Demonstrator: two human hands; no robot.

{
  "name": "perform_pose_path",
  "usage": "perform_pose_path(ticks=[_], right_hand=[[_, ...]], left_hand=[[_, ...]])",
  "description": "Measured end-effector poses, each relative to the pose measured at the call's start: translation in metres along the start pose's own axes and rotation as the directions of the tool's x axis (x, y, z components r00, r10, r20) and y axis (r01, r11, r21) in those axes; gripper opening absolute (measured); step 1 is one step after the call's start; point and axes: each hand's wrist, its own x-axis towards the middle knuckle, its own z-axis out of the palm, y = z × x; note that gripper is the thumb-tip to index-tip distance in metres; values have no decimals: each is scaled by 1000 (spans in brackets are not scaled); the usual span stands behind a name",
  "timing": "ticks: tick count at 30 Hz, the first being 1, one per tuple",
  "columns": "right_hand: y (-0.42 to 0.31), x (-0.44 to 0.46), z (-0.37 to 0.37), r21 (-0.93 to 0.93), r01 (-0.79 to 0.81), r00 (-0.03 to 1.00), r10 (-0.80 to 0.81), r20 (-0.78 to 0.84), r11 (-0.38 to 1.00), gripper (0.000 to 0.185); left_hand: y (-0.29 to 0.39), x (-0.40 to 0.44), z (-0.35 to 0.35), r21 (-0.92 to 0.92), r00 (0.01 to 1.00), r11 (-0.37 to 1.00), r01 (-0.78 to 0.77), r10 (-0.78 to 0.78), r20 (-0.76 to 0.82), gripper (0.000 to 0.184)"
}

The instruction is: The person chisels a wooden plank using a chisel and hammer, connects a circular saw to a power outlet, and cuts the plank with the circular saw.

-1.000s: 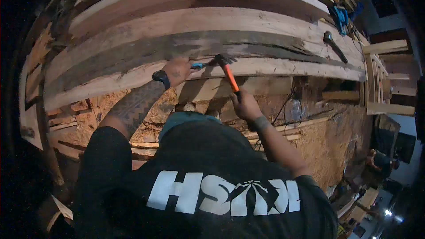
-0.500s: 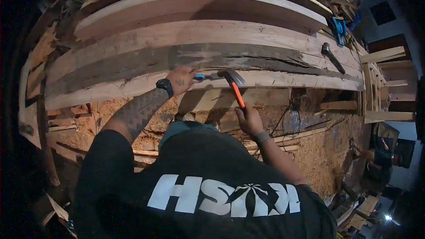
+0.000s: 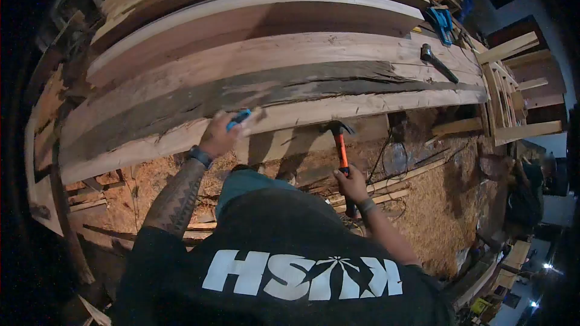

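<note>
Left-hand fingers (image 3: pixel 219 131) wrapped round blue-handled hand tool (image 3: pixel 239 119), frame centre-left, by pale wooden beam (image 3: pixel 356 105); right-hand fingers (image 3: pixel 348 179) gripping orange-and-black claw hammer (image 3: pixel 342 148), centre; black long-handled tool (image 3: pixel 440 65) upper right.

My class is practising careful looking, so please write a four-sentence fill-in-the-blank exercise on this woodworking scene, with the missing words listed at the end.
1. The right hand grips a hammer, its handle coloured black and ____.
2. The left hand holds a tool whose handle is coloured ____.
3. A watch circles the person's ____ wrist.
4. The large letters across the dark shirt are coloured ____.

Missing words, in order: orange; blue; left; white.
</note>
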Motion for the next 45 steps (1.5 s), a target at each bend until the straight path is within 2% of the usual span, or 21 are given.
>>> perform_pose_path(ticks=[3,6,9,11,14,15,16,17,18,21,23,26,29,30,33,36,38,40,42,43,45], right_hand=[[9,8,-8,-89,-68,997,66,-32,994,39],[-22,1,-22,-270,12,995,-37,-88,963,37],[-56,-9,-29,-349,22,991,-66,-115,937,36],[-60,-17,-32,-340,18,991,-61,-117,940,36],[-70,-25,-20,-304,-15,994,-18,-107,953,36],[-71,-26,-18,-268,-43,998,27,-63,962,36],[-68,-27,-18,-229,-80,997,77,-22,970,36],[-65,-32,-17,-185,-122,992,127,17,975,36],[-84,-44,-17,-149,-162,986,164,4,976,37],[-104,-59,-25,8,-260,963,258,83,966,36],[-80,-52,-33,-140,-191,979,199,50,972,40],[-84,-34,-47,-109,-176,984,177,6,978,50],[-87,-15,-63,-72,-120,989,113,-92,990,49],[-82,-4,-72,-35,-117,990,114,-89,992,44],[-70,17,-108,177,-138,983,157,-98,974,39],[-42,49,-149,199,-32,981,69,-181,979,38],[-31,71,-185,220,-25,975,72,-209,975,40],[-22,104,-225,197,-20,974,64,-217,980,42],[-16,142,-266,-70,157,929,-172,-327,985,42],[-11,162,-283,-198,236,886,-294,-360,951,42],[2,220,-314,-308,130,904,-240,-353,942,40]], left_hand=[[-22,22,-25,1,981,987,164,-163,-109,44],[-92,64,-32,-58,924,959,277,-283,-259,46],[-129,85,-48,385,906,890,242,-66,-417,47],[-170,93,-38,219,887,944,245,-128,-443,46],[-88,81,-70,336,883,901,275,-99,-459,49],[-92,88,-73,30,872,994,105,-78,-483,48],[-94,97,-72,-284,869,955,-82,-71,-489,46],[-59,92,-91,-471,909,872,-131,-84,-408,45],[-44,77,-115,-466,871,838,-284,22,-491,40],[15,32,-196,-320,647,652,-687,349,-678,33],[90,16,-246,-82,336,374,-924,688,-643,37],[208,15,-282,6,-64,-69,-998,889,-454,44],[269,28,-270,88,-236,-219,-972,886,-399,51],[280,31,-250,76,-186,-170,-982,853,-489,51],[297,50,-240,-180,-31,-96,-979,943,-332,60],[305,87,-195,-199,52,-2,-980,963,-264,54],[304,122,-149,-215,268,229,-949,947,-174,51],[292,168,-95,-168,627,612,-773,777,-52,48],[267,219,-25,-27,890,890,-454,455,36,47],[247,242,12,69,958,956,-285,281,58,46],[207,270,78,260,999,965,-36,30,28,46]])
